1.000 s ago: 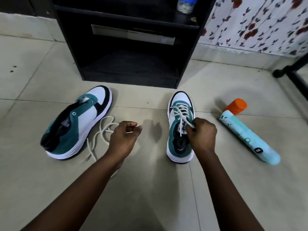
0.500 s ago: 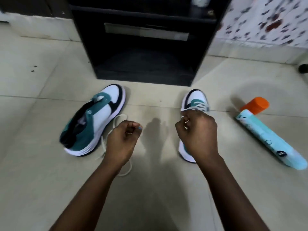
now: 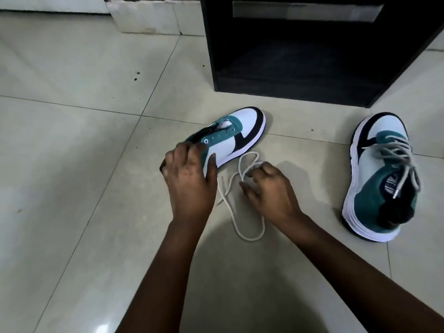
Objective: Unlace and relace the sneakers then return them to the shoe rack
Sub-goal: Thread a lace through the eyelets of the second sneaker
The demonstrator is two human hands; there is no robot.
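Two teal, white and black sneakers lie on the tiled floor. The unlaced sneaker [image 3: 242,131] is at the centre, tipped on its side. My left hand [image 3: 189,181] grips its heel end, fingers over the collar and thumb on the white side. A loose white lace [image 3: 249,236] is looped on the floor beside it. My right hand [image 3: 271,188] is curled over the lace's upper loop and pinches it. The laced sneaker [image 3: 374,188] stands apart at the right, its lace ends loose over the tongue.
A black shoe rack [image 3: 288,87] stands just behind the sneakers, its bottom shelf open and dark. Pale floor tiles [image 3: 72,164] stretch to the left, up to a white skirting [image 3: 144,18] at the top.
The view swung left and the spray can left the frame. My right hand let go of the laced sneaker's lace and moved to the loose lace. My left hand took hold of the unlaced sneaker.
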